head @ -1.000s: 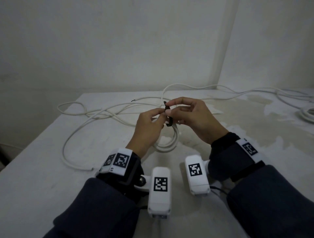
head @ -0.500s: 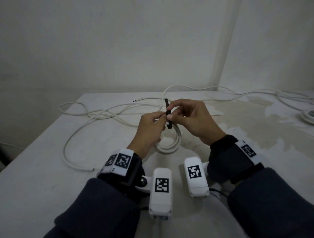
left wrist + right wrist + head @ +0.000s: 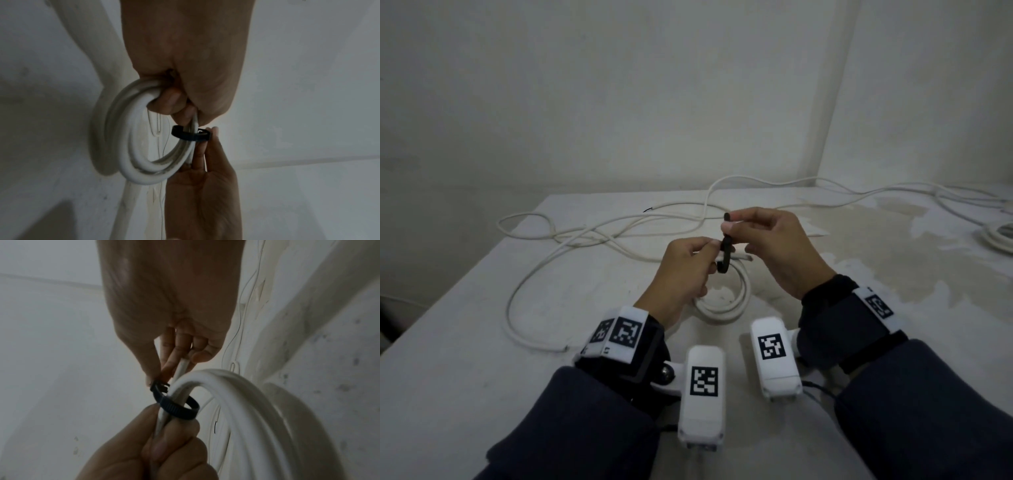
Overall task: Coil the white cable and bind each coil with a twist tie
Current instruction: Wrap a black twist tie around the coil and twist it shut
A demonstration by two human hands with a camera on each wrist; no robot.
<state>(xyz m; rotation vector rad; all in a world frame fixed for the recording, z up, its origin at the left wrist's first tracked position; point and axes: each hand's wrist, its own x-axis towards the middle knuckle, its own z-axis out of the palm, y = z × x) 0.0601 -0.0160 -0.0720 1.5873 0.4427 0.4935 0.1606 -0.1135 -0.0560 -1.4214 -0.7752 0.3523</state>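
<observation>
A small coil of white cable (image 3: 726, 305) hangs above the table between my hands. My left hand (image 3: 710, 255) grips the coil's top strands (image 3: 133, 138), fingers curled round them. A black twist tie (image 3: 725, 246) loops under those strands and stands upright. My right hand (image 3: 729, 222) pinches its upper end between thumb and forefinger. In the left wrist view the black twist tie (image 3: 191, 135) wraps across the bundle just below my left hand (image 3: 185, 113). In the right wrist view my right hand (image 3: 162, 376) holds the black twist tie (image 3: 174, 402) beside the coil (image 3: 246, 402).
Loose white cable (image 3: 585, 236) trails in long loops over the back and left of the white table (image 3: 465, 342). One cut end lies near the front left. Another cable coil (image 3: 996, 240) sits at the far right edge. Walls stand close behind.
The tie's lower end now hooks under the coil strands. My right hand has shifted its pinch to the tie's upper end, and both hands sit slightly lower.
</observation>
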